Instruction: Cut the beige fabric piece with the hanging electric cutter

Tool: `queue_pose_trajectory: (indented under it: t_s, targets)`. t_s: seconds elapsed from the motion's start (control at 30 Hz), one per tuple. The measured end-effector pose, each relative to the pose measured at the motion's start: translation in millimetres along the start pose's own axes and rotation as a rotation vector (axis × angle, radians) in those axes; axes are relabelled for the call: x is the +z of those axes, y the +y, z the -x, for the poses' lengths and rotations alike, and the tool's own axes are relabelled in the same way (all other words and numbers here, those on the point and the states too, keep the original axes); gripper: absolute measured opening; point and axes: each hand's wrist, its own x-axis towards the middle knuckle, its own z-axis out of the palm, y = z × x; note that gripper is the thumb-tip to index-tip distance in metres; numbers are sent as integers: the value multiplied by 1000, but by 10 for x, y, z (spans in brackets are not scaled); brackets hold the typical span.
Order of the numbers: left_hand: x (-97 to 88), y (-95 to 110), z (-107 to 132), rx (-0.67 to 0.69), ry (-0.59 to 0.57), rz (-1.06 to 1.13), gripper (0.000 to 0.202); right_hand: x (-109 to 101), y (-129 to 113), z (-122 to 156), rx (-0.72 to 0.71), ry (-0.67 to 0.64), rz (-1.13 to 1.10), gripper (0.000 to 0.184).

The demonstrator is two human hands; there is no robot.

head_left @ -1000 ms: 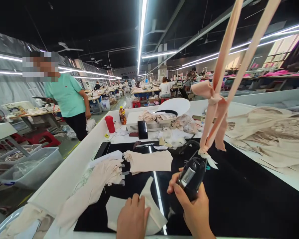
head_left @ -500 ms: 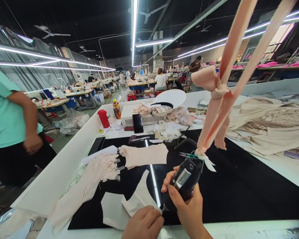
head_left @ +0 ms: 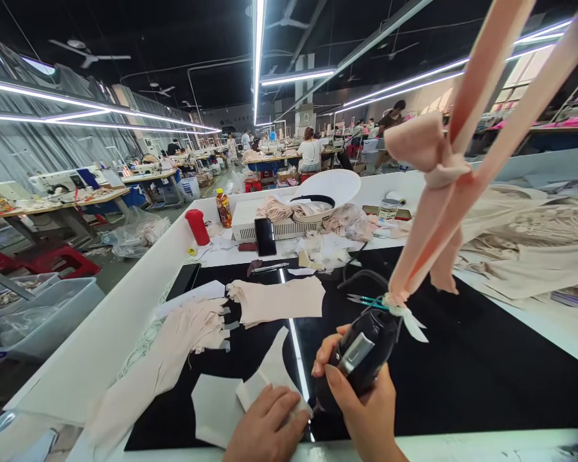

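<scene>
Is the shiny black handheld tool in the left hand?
No, the right hand grips the tool; the left hand touches cream fabric.

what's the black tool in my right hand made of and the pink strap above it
The black tool: probably hard plastic, glossy, going by its reflections; its silvery plate looks like metal. The pink strap: likely fabric, matte, since it knots and folds softly.

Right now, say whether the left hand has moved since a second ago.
Yes: against the cream fabric stack, the left hand has shifted rightward and nearer the wearer.
</scene>
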Motion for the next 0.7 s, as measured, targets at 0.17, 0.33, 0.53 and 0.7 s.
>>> queue_pose_trajectory:
  t_s: [0.17,0.33,0.53,0.7]
  targets:
    - [43,-12,50,-37,72,-1,30,7,-7,0,17,10,-28,42]
    - [-1,-15,62,-39,-19,20,28,-9,9,-75,7,3,-21,44]
    - [10,0,107,-51,-46,-2,29,18,72,-172,-40,-47,1,39]
    - [54,2,188,-68,-90,4,31,82,107,-126,-8,-26,-18,40]
